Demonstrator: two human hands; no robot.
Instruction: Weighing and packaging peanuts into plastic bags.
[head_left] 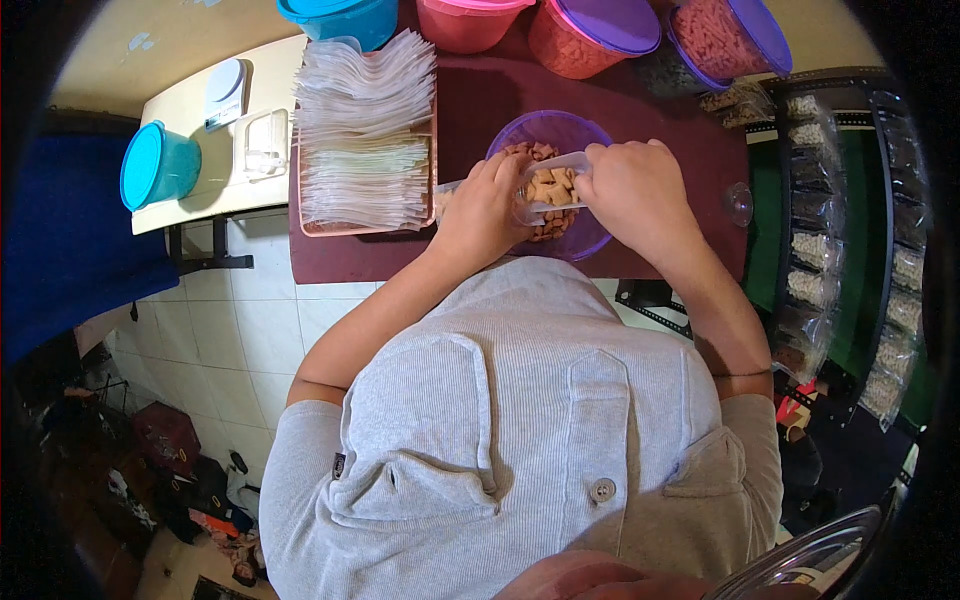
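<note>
forearms [375, 310] angle inward to the bowl [592, 232]; left hand [485, 208] curls around a pouch [443, 199] at its left, right hand [640, 190], knuckles up, grips a scoop [571, 164] above it.

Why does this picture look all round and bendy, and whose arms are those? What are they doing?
There's no robot here, just a person. The camera sits on their head and looks down, so you see their grey shirt and both arms. Its very wide lens makes straight edges bend.

The right hand holds a clear scoop with light brown snack pieces in it. The left hand is close beside it; exactly what it grips is hard to see.

Below is a purple bowl with darker brown pieces. It sits on a dark red table. To the left, a tray holds lots of clear, thin plastic packets. Colourful tubs stand along the back.
</note>
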